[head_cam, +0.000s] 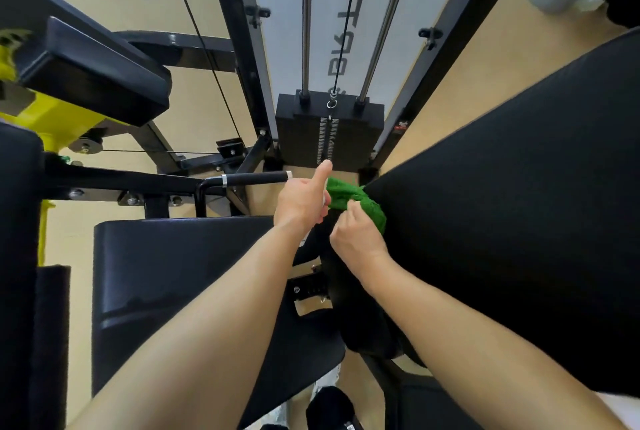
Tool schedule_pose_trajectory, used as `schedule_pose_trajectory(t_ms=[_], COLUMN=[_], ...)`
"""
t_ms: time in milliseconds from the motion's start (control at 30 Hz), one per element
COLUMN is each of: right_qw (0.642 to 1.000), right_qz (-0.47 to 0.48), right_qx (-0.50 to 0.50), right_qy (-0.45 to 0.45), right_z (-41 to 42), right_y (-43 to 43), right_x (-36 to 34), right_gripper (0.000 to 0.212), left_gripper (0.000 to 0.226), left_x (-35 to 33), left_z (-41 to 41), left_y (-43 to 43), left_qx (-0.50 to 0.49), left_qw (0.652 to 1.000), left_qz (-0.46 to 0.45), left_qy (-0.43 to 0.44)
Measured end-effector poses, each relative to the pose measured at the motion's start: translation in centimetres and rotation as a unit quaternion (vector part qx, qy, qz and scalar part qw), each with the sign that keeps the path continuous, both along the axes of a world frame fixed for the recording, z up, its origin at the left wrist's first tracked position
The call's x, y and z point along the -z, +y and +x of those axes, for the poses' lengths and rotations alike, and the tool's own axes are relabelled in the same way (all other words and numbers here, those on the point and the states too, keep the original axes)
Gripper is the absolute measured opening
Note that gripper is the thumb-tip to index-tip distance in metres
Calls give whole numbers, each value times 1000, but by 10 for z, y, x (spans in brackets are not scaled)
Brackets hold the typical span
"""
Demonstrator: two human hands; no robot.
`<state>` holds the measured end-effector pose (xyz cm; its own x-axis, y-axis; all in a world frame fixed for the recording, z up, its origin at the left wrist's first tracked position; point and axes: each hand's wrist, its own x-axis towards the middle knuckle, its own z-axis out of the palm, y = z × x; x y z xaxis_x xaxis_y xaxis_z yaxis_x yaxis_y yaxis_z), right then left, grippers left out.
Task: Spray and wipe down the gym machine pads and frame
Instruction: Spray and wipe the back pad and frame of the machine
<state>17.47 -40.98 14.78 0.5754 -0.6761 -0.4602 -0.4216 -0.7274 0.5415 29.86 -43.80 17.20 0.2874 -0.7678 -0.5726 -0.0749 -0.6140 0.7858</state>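
Your right hand pinches the green cloth between curled fingers and thumb. The cloth bunches just beyond the fingertips and lies against the near edge of the large black pad, which spreads away to the right of the grip. Your left hand, just beside the right and touching the cloth's left end, curls its fingers round a white object, thumb held straight up. Only slivers of that object show, so calling it the spray bottle is a judgement, not a sighting. The seat pad lies below and left of both hands, the handle bar runs off to the left from beside the left hand, and the weight stack stands beyond the thumb tip. Handling: the cloth is soft, light and limp, and will likely slide out of a fingertip pinch under pressure. Gather a thick wad into the palm and press with flat fingers. The pad covering looks smooth and cushioned, probably slick once wetted, so expect the cloth to glide. The frame is rigid bar, so wrap the cloth round it rather than dabbing.
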Motion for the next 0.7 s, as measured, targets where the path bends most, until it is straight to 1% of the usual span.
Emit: schedule_pose_trajectory(t_ms=[100,133,167,233,300,367,433,500,533,567,633,667,700], right_qw=[999,998,996,985,979,976,971,961,953,941,899,862,808], right_qz=[2,-11,-22,-43,-64,-54,-22,0,7,18,39,41,59], right_qx=[32,50,65,90,104,132,174,201,219,246,325,374,444], right_qy=[-14,-29,-64,-138,-161,-164,-164,-188,-208,-231,-292,-340,-384], right_z=[-15,-19,-25,-37,-48,-58,-67,-74,-77,-78,-79,-79,-78], right_y=[42,59,75,107,141,171,195,210,214,215,209,203,193], right_x=[9,9,10,11,12,12,6,-7,-12,-20,-43,-54,-67], right_gripper=[26,23,21,27,32,29,22,9,12,15,13,9,11], left_gripper=[68,67,67,69,70,69,69,69,68,67,66,66,67], left_x=[0,0,0,-1,-1,-2,-1,1,2,3,7,11,17], left_z=[-9,-12,-15,-20,-25,-31,-37,-42,-43,-45,-44,-43,-41], left_y=[14,20,26,38,51,64,77,89,94,99,108,112,116], left_qx=[-14,-20,-20,-7,-3,3,9,11,15,18,15,10,4], left_qw=[1000,999,999,999,998,998,998,998,998,998,997,997,997], left_qz=[17,23,29,44,52,54,55,51,45,39,30,30,33], left_qy=[16,22,23,17,18,10,6,21,33,44,65,71,72])
